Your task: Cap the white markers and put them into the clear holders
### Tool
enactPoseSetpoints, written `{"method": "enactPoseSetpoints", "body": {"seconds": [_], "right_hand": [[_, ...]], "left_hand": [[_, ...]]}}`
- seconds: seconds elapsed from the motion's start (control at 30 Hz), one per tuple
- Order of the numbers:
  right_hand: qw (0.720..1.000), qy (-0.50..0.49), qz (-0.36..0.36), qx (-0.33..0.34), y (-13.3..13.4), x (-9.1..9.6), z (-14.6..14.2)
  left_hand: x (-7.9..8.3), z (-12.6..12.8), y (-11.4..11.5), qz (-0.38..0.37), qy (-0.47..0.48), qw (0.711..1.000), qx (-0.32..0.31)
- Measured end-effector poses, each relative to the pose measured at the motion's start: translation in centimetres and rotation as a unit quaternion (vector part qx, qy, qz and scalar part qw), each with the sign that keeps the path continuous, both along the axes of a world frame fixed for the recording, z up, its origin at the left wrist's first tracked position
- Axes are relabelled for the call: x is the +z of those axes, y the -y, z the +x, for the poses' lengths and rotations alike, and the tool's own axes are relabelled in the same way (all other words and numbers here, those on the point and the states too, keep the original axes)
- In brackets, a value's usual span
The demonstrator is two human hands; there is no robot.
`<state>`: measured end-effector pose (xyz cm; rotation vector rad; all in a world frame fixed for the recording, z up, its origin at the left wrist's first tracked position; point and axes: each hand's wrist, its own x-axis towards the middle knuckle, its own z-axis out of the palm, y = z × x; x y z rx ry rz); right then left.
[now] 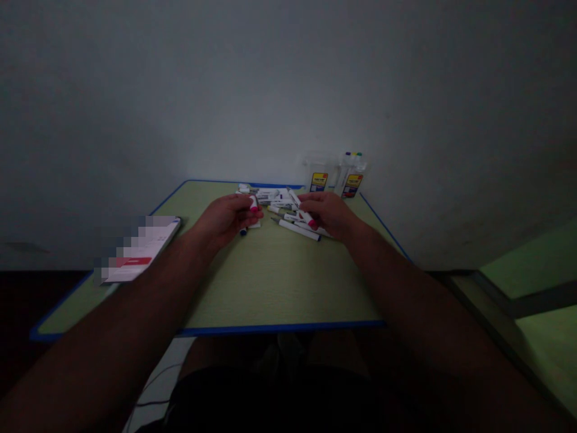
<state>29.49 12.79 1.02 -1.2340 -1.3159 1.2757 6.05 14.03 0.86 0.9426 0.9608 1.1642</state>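
Note:
My left hand (229, 216) is closed on a short white marker cap with a pink end (254, 204), above the table. Between the fingers and thumb of my right hand (329, 210) is a white marker (300, 205). Its pink end points down toward me, and its grey, seemingly uncapped tip points away. Behind and between the hands lies a loose pile of white markers (274, 196). A marker with a dark blue end (300, 230) rests in front of the pile, its grey end to the left. Beside my left hand's fingers shows a dark blue end (243, 231).
Two clear plastic boxes with yellow labels stand at the back right; the right box (351, 180) holds several markers, the left box (319, 180) has none visible. A tablet or phone with a lit screen (144, 249) lies at the left table edge. The pale table (279, 288) has blue edging.

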Motion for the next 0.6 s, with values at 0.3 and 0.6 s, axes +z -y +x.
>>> {"method": "enactPoseSetpoints", "body": {"seconds": [0.3, 0.6], "right_hand": [[1.0, 0.001, 0.006, 0.005, -0.01, -0.17, 0.09], [1.0, 0.011, 0.004, 0.006, 0.17, -0.02, -0.05]], "left_hand": [[0.47, 0.41, 0.5, -0.007, -0.009, 1.0, 0.01], [0.2, 0.37, 0.41, 0.003, -0.008, 1.0, 0.006]]}}
